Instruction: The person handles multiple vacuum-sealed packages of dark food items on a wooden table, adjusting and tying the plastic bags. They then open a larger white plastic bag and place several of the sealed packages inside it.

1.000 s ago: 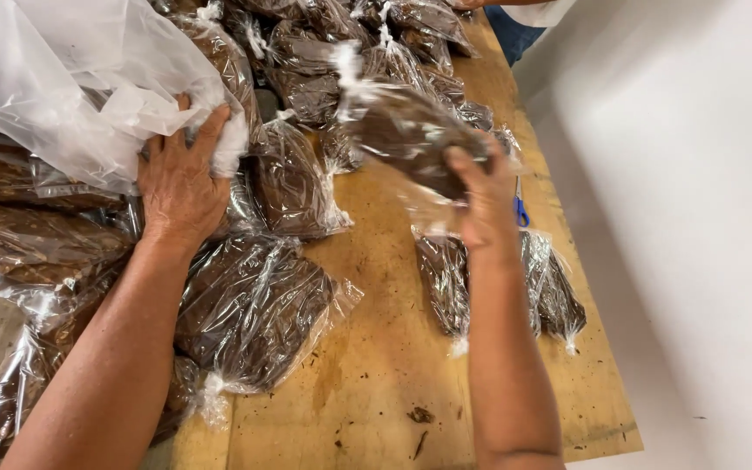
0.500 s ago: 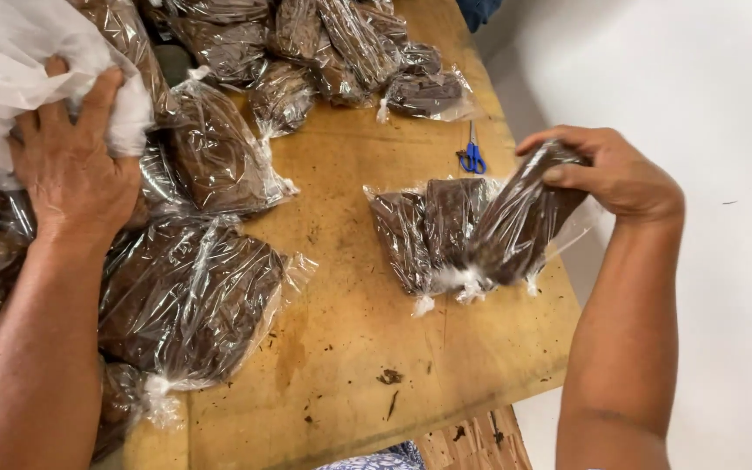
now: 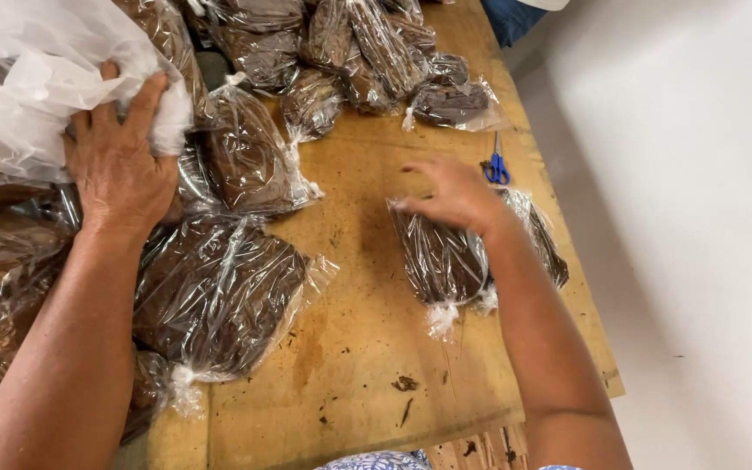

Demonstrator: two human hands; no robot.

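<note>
My left hand (image 3: 119,161) grips a crumpled bunch of empty clear plastic bags (image 3: 41,83) at the upper left. My right hand (image 3: 454,191) hovers with fingers apart and holds nothing, just above a small group of tied clear bags of dark brown material (image 3: 441,257) that lie at the right side of the wooden table (image 3: 367,348). A large filled bag (image 3: 219,296) lies below my left hand, and another (image 3: 245,161) lies to its right.
Several more filled bags (image 3: 359,52) are heaped along the far end and the left side. Blue-handled scissors (image 3: 496,165) lie near the right edge. Dark crumbs (image 3: 405,383) dot the wood. A white floor (image 3: 698,261) lies right of the table.
My right hand carried a filled bag from the middle to the right side, set it with the others there and let go. My left hand stayed on the empty bags.
</note>
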